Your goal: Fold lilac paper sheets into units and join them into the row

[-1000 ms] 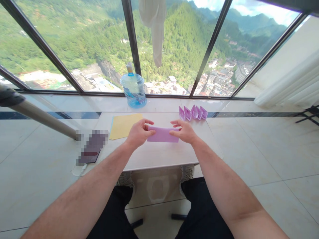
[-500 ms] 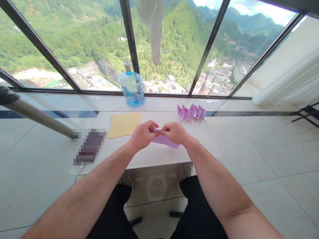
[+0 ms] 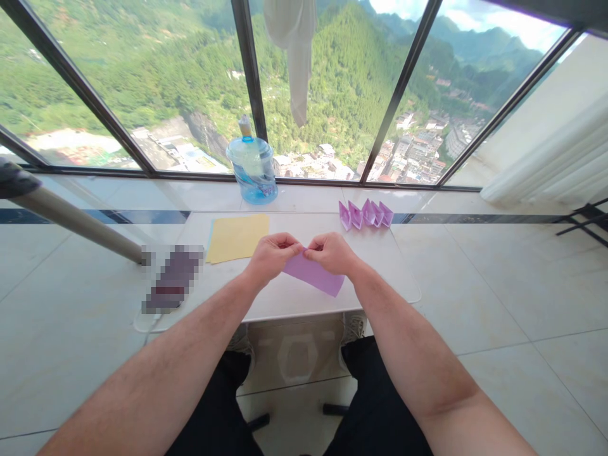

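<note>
Between both hands, a purple sheet of paper point(image 3: 316, 276) is pinched along its far edge, its body slanting toward me over the white table point(image 3: 280, 304). My left hand point(image 3: 276, 254) is closed on the paper near its left part. My right hand point(image 3: 331, 252) pinches it close beside, thumb and fingers pressed together. Whether the sheet is folded double cannot be made out. Behind my right hand stands a row of several folded purple paper pieces point(image 3: 365, 214). Yellow paper sheets point(image 3: 239, 238) lie left of my left hand, a light blue edge showing under them.
A blurred-out dark phone-like object point(image 3: 175, 278) lies at the table's left, with a cable near it. Beyond the table, a blue water jug point(image 3: 253, 171) stands by the window. A grey pole point(image 3: 85, 218) slants in from the left.
The purple paper has tilted and shows more of its surface, its lower edge now nearer to me. My fingertips have shifted slightly along the far edge.
</note>
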Action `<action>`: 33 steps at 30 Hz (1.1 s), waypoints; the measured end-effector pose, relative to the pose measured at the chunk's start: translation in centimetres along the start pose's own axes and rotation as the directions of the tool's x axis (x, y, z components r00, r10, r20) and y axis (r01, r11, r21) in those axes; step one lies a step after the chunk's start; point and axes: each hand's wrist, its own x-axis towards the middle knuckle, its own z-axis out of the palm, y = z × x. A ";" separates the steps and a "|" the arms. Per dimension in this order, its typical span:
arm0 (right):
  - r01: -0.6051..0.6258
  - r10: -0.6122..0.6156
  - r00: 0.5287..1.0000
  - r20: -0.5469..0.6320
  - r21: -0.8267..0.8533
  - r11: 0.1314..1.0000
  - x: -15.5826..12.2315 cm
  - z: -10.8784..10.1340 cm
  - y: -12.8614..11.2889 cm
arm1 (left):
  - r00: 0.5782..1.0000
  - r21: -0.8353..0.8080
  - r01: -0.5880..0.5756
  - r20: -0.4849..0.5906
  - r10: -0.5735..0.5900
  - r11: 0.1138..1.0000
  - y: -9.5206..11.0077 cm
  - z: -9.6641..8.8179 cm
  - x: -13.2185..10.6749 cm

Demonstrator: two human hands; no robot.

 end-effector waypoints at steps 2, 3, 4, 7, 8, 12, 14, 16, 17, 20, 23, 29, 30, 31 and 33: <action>-0.005 0.005 1.000 0.019 0.029 1.000 0.2 0.1 0.1 | 1.000 -0.021 0.005 -0.013 -0.005 1.000 0.0 0.0 0.0; -0.007 0.006 1.000 0.029 0.038 0.999 0.3 0.2 0.2 | 1.000 -0.015 0.003 -0.017 -0.003 1.000 -0.1 0.0 0.0; -0.011 0.010 0.999 0.037 0.044 0.999 0.5 0.3 0.3 | 1.000 0.006 -0.006 -0.021 0.006 1.000 -0.1 0.0 0.0; -0.018 0.016 0.999 0.051 0.044 0.999 0.7 0.5 0.8 | 0.998 0.146 -0.066 0.010 0.065 0.987 0.0 -0.3 0.0; -0.012 0.010 0.998 0.056 0.036 0.999 0.7 0.6 0.9 | 0.995 0.198 -0.095 0.048 0.087 0.976 0.0 -0.4 0.0; 0.000 0.001 0.998 0.070 -0.015 1.000 0.8 1.0 1.2 | 0.982 0.353 -0.162 0.153 0.114 0.922 0.1 -0.6 0.2; -0.008 0.010 0.998 0.069 -0.024 1.000 0.9 1.1 1.3 | 0.986 0.399 -0.152 0.129 0.109 0.904 0.0 -0.7 0.3; -0.012 0.014 0.997 0.076 -0.025 1.000 1.0 1.1 1.4 | 0.988 0.426 -0.147 0.113 0.109 0.893 -0.2 -0.8 0.4; -0.014 0.016 0.996 0.083 -0.026 1.000 1.1 1.1 1.4 | 0.988 0.436 -0.150 0.109 0.114 0.887 -0.3 -0.8 0.4; -0.021 0.024 0.995 0.097 -0.037 0.999 1.3 0.9 1.4 | 0.986 0.463 -0.166 0.101 0.134 0.871 -0.4 -0.8 0.5; -0.003 0.009 0.996 0.084 -0.065 0.998 1.4 0.7 1.2 | 0.985 0.481 -0.171 0.074 0.154 0.860 -0.3 -0.6 0.6; 0.004 0.004 0.997 0.076 -0.094 0.996 1.5 -0.1 1.4 | 0.987 0.495 -0.148 0.025 0.156 0.856 0.3 -1.1 1.0; -0.002 0.010 0.997 0.074 -0.108 0.994 1.5 -0.5 1.5 | 0.989 0.500 -0.131 0.003 0.149 0.856 0.4 -1.5 1.1; -0.008 0.015 0.998 0.062 -0.120 0.993 1.4 -1.0 1.8 | 0.989 0.504 -0.108 -0.029 0.142 0.857 0.4 -2.0 1.2; -0.013 0.019 0.999 0.043 -0.137 0.990 1.3 -2.1 2.4 | 0.990 0.503 -0.063 -0.075 0.116 0.862 0.4 -2.9 1.4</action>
